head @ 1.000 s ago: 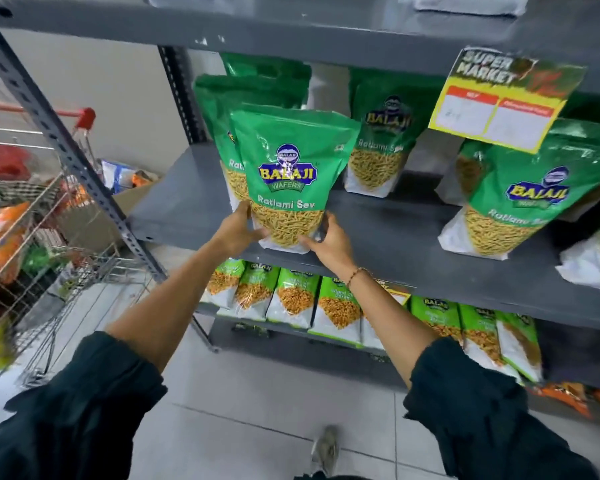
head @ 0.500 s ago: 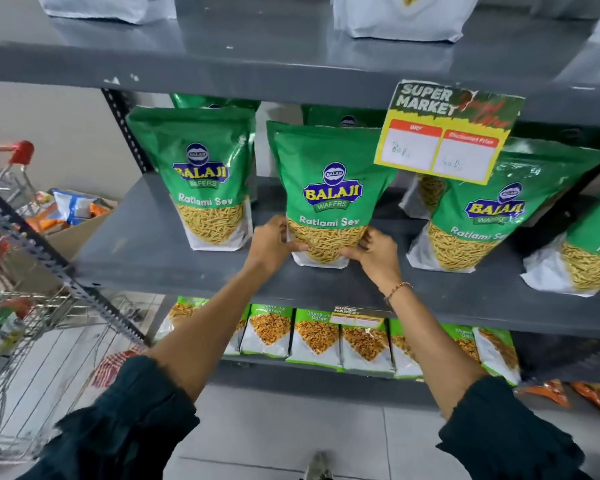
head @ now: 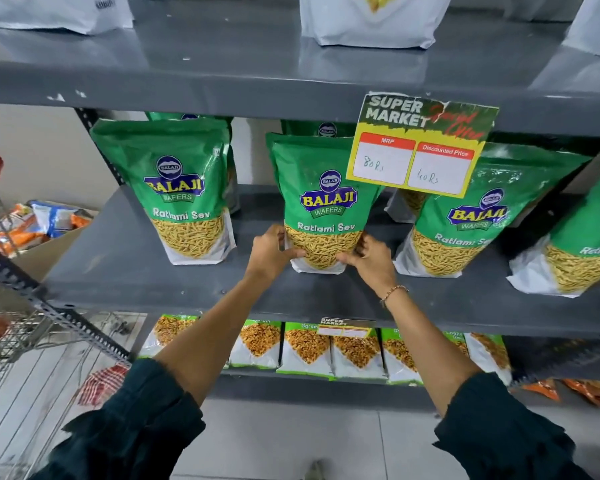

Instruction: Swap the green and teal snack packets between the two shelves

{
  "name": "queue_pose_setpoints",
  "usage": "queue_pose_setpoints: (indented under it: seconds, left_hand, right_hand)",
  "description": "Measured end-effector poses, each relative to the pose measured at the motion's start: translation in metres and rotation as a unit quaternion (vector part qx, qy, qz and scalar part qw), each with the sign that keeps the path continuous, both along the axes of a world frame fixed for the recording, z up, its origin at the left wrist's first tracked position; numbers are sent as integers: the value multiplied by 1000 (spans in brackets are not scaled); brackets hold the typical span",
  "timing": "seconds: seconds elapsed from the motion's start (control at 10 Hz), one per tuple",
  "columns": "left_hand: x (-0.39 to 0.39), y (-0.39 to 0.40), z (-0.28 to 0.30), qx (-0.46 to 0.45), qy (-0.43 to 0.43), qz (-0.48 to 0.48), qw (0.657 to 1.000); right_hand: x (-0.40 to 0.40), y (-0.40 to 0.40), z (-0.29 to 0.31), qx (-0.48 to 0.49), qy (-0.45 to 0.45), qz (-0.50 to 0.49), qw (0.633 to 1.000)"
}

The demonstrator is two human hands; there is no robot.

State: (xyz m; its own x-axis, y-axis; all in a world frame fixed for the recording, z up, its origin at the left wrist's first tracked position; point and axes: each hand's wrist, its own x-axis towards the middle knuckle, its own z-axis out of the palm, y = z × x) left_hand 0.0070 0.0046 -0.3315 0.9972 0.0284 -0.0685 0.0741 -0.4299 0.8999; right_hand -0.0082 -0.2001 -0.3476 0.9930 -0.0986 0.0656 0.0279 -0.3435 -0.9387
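Observation:
A green Ratlami Sev packet point(head: 326, 202) stands upright on the grey middle shelf point(head: 125, 258). My left hand point(head: 272, 252) grips its lower left corner and my right hand point(head: 371, 261) grips its lower right corner. Another green packet point(head: 184, 188) stands to its left, and two more point(head: 471, 220) lean at the right. More green packets stand behind the front row. On the lower shelf sits a row of several lighter green packets point(head: 305, 348) with white bottoms.
A price sign point(head: 420, 147) hangs from the upper shelf edge, overlapping the held packet's top right. White packets point(head: 371, 26) stand on the top shelf. A wire shopping cart point(head: 21, 334) and a cardboard box of snacks point(head: 45, 230) are at left.
The held packet moved from the shelf's left front to the middle and now stands on the shelf. My view rose and came closer. Both hands stay on its lower corners.

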Motion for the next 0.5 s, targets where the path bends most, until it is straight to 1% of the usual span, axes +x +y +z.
queue_pose_setpoints:
  seconds: [0.2,0.3,0.4,0.5]
  left_hand:
    - [-3,0,1,13,-5,-12,1000]
    - [-8,0,5,31,1,-25,999]
    - [-15,-2,7,66,-14,-46,997]
    - [-30,0,8,78,-18,-45,996]
  right_hand:
    - [-3,-1,0,-15,-3,6,1000]
    - [-5,-2,1,-23,13,19,999]
    - [-12,1,4,-45,23,18,999]
    - [-25,7,5,-89,-38,-62,993]
